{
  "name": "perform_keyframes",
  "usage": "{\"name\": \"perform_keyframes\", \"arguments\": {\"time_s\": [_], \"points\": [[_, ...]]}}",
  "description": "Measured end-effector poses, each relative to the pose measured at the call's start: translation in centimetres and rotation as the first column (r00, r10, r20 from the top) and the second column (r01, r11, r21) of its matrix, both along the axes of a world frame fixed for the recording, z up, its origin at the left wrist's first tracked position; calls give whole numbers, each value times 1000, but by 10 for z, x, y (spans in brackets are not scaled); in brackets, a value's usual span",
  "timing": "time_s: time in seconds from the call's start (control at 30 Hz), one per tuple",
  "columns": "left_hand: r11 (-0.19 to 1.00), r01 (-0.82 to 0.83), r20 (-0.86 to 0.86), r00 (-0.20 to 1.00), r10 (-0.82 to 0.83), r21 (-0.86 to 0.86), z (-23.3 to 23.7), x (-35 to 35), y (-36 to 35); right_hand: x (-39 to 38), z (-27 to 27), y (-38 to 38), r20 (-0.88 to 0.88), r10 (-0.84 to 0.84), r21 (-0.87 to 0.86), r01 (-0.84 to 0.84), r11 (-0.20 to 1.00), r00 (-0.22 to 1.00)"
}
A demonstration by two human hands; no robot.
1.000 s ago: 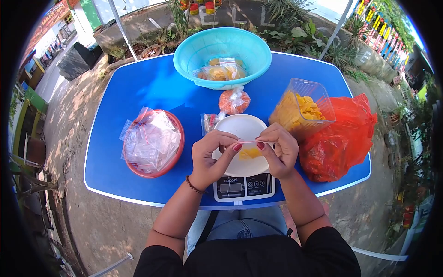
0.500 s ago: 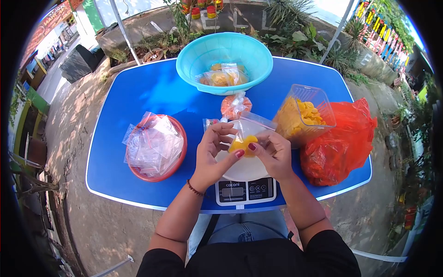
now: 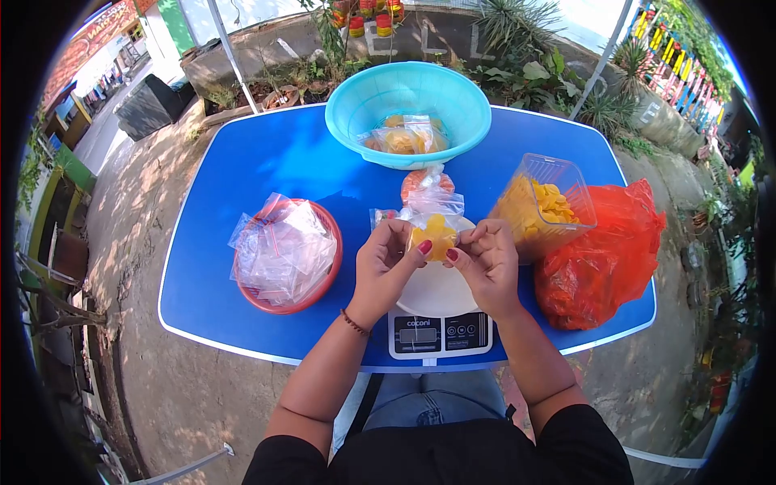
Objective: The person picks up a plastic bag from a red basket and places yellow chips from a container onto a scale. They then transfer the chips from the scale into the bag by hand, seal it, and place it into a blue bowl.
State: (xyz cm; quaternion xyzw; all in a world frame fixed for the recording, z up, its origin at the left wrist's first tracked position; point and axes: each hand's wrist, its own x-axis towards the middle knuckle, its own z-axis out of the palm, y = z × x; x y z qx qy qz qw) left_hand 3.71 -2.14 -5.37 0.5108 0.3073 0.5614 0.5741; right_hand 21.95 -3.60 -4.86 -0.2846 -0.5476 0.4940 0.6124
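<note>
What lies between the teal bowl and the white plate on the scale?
Head view: a small bag of orange snacks lies there on the table, partly behind the chip bag held by left hand and right hand.

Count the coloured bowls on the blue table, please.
2: a teal bowl at the far edge holding filled bags, and a red bowl on the left, heaped with empty bags. None seems hidden.
</note>
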Motion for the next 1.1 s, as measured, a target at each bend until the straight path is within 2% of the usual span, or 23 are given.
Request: {"name": "perform_keyframes", "arguments": {"time_s": [0.03,0.17,0.23,0.33,0.47,0.53,0.6,0.73,0.83,0.93,0.97,1.0,1.07,1.1], "points": [[1000,-17,-8,1000,17,-14,2,2,-1,1,-1,0,75,-20,26,18,1000,997],[972,-200,-91,973,212,125,6,7,-1,0,2,-1,295,-115,189,60,980,949],[952,-258,-75,959,273,166,5,8,-1,-1,1,0,276,-142,185,93,978,950],[956,-191,28,982,189,222,0,4,1,-1,-2,2,237,-212,198,167,966,948],[963,-164,-162,966,200,215,-5,0,3,-3,-4,8,182,-273,214,233,949,945],[967,-177,-286,932,225,182,7,-1,0,-1,-6,11,251,-256,196,210,958,934],[945,-212,-337,896,291,250,4,-2,4,-2,-3,13,288,-257,195,206,959,923],[889,-250,-449,790,417,384,21,-5,10,-9,7,25,307,-281,209,223,952,909],[782,-245,-525,624,579,573,39,-4,26,-15,15,46,273,-310,215,256,942,911],[718,-279,-501,557,662,638,53,3,51,-20,23,81,280,-366,243,303,921,888],[812,-244,-581,593,558,530,62,2,58,-23,27,91,288,-389,258,320,912,875],[781,-214,-607,521,600,587,60,2,70,-26,32,99,296,-412,272,338,901,862],[717,-141,-636,368,678,683,45,3,94,-32,35,107,417,-490,298,394,869,765],[744,-119,-673,351,650,657,47,2,94,-36,32,109,492,-529,313,427,849,692]]}}
